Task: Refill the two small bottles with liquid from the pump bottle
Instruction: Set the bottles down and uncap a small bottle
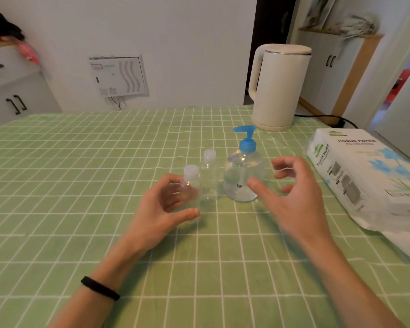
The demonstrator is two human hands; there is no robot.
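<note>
Green checked cloth (pixel 81 185) covers the table, and three clear bottles stand upright in a row near its middle. The left hand (pixel 156 209) curls around the shorter small bottle (pixel 191 185) — thumb in front, fingers behind — though blur hides whether the grip is firm. Just beside it stands the taller small bottle (pixel 208 178), capped. Next to that is the pump bottle (pixel 244 176) with its blue pump head, partly filled with clear liquid. The right hand (pixel 296 192) hovers beside the pump bottle, fingers spread wide, holding nothing. A cream kettle (pixel 279 86) stands behind; a tissue pack (pixel 365 176) lies at right.
</note>
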